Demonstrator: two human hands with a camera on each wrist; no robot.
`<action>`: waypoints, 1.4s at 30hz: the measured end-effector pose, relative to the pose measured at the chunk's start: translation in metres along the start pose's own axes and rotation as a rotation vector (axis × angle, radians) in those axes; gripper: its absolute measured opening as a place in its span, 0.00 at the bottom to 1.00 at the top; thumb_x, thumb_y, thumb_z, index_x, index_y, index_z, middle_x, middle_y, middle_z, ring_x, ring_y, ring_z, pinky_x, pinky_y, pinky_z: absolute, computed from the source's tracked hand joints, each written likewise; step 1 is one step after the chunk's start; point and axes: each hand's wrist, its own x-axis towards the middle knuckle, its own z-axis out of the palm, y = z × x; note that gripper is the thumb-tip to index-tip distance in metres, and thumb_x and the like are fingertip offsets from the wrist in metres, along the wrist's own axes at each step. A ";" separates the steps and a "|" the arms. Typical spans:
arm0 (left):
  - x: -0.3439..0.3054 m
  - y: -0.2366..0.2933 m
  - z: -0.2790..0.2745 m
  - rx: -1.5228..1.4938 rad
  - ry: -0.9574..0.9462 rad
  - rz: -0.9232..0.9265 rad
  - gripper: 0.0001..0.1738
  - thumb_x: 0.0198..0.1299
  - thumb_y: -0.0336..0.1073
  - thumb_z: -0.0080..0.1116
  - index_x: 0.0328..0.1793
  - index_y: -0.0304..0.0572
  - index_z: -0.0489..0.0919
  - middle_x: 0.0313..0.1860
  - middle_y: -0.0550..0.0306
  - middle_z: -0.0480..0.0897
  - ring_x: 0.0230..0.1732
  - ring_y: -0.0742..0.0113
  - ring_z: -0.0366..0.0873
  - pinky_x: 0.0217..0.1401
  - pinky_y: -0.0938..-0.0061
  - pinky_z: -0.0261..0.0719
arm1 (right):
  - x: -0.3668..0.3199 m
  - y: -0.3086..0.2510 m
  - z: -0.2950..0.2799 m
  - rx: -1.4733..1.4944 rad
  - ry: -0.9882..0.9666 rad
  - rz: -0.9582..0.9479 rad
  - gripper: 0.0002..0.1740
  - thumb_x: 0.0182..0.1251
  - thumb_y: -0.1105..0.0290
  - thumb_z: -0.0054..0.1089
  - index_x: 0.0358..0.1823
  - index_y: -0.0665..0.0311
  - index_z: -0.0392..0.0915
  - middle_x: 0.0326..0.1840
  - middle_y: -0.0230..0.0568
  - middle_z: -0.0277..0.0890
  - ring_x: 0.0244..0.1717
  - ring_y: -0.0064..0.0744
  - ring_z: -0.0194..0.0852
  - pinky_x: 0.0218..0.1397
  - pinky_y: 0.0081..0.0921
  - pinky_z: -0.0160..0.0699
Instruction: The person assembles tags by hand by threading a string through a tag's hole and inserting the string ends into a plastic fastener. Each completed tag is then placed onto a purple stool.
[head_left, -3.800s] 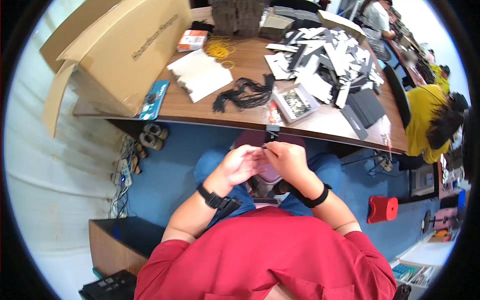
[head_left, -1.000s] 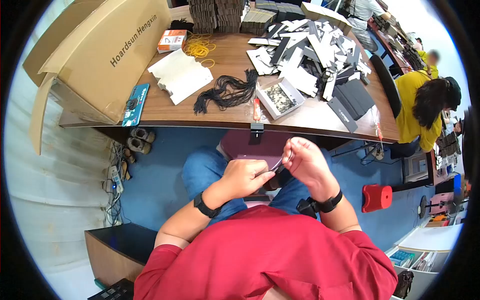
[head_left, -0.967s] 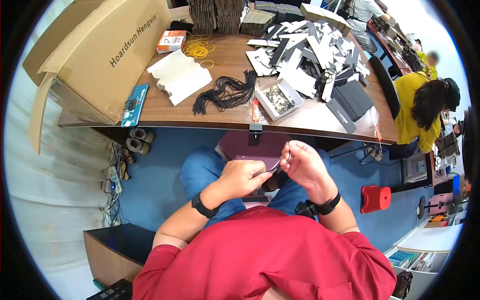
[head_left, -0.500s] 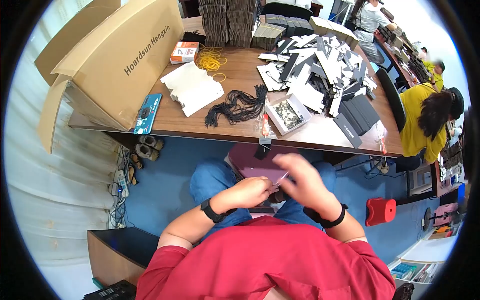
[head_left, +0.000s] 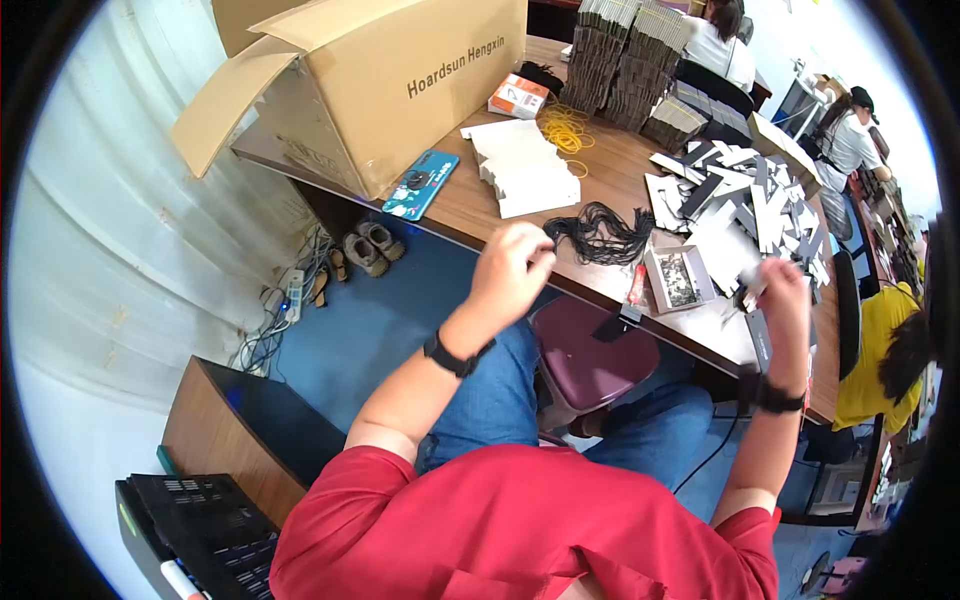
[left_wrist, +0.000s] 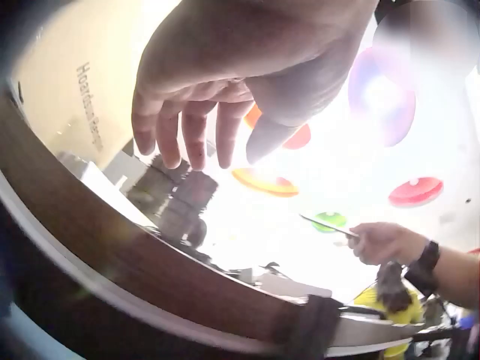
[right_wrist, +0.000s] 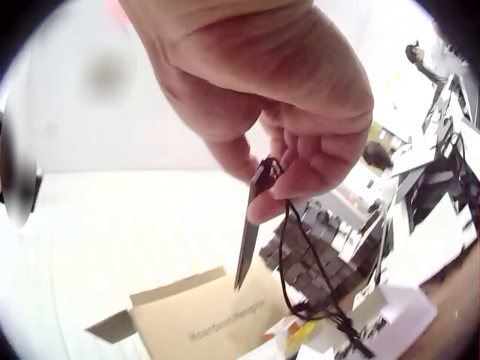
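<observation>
Between thumb and fingers, my right hand (head_left: 785, 295) (right_wrist: 277, 97) pinches a thin dark card (right_wrist: 250, 225) with a looped, knotted black cord (right_wrist: 315, 255) hanging from it. It is over the right side of the table, by the heap of black and white cards (head_left: 765, 205). In the left wrist view the card (left_wrist: 328, 225) points out from that hand. My left hand (head_left: 510, 280) (left_wrist: 240, 67) hovers at the table's front edge beside a bundle of black cords (head_left: 605, 238), its fingers loosely bent and holding nothing.
A small box of little parts (head_left: 680, 280) stands near the front edge. Behind are a white sheet (head_left: 520, 170), yellow bands (head_left: 565, 130), a blue package (head_left: 422, 185), a large carton (head_left: 420, 90) and tall stacks (head_left: 625, 65). A stool (head_left: 590, 355) is below.
My hands have parted from above the lap: the left rose toward the black cords, the right moved to the card heap with the card and cord. The head view has turned left.
</observation>
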 end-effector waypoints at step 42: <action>-0.120 0.026 0.065 -0.892 -0.805 -0.633 0.10 0.58 0.27 0.58 0.46 0.32 0.76 0.37 0.57 0.80 0.38 0.72 0.79 0.40 0.77 0.78 | -0.145 0.058 0.180 0.064 -0.088 -0.124 0.10 0.66 0.71 0.53 0.43 0.70 0.75 0.34 0.49 0.79 0.36 0.36 0.81 0.38 0.32 0.77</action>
